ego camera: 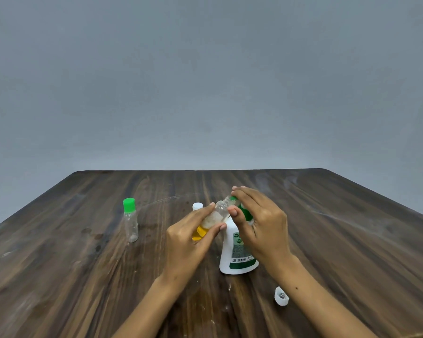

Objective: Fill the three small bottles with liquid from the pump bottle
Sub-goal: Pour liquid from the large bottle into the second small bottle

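Observation:
My left hand [193, 242] holds a small clear bottle [214, 217], tilted, with yellow liquid in its lower part and its open neck up against the green pump head. My right hand [257, 223] lies over the pump head of the white pump bottle [237, 254], fingers bent around the nozzle. A second small clear bottle [131, 220] with a green cap stands upright at the left. Behind my left hand, a third small bottle with a white cap [197, 206] is mostly hidden.
A loose white cap [281, 296] lies on the dark wooden table [83, 276], to the right of my right forearm. A plain grey wall rises behind the table's far edge.

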The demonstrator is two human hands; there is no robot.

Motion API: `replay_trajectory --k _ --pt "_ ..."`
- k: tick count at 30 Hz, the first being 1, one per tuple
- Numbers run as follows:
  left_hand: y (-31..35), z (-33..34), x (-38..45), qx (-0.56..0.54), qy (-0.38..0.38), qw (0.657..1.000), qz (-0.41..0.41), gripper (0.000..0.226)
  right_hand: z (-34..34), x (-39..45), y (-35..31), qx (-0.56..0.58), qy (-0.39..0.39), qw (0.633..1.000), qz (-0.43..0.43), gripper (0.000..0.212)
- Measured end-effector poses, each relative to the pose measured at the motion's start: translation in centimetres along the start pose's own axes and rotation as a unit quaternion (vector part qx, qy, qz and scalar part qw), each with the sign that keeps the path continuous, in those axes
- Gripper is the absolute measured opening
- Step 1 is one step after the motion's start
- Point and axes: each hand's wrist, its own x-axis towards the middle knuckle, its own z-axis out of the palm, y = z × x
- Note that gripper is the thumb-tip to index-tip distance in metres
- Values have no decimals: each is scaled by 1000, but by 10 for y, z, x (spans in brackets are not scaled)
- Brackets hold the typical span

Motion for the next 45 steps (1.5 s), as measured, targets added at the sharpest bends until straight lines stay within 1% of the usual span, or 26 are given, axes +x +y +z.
replay_trajectory --k 4,8,14,20,27,32,38,45 --pt "1 0 0 0 1 1000 -2 41 -3 6 4 -18 -3 999 -30 67" --pt "3 -1 2 -2 0 1000 7 43 2 -4 0 -4 -8 1000 -2 67" --pt "-1 -1 1 -1 9 1000 3 41 -1 6 3 -5 -4 1000 -17 67" --pt "-1 -1 2 1 6 1000 9 41 3 -4 -1 6 -2 1000 15 68" --pt "0 -2 1 -2 10 1000 2 41 0 5 -1 -6 5 1000 2 69" --pt "0 -3 1 3 2 1000 3 42 2 -1 -3 3 -3 1000 22 68" --pt "-1 -3 2 5 3 1000 -1 42 -5 8 -1 -9 -16 1000 -10 68" --pt "1 -1 3 5 9 1000 8 43 -3 3 -6 -9 -33 999 25 67"
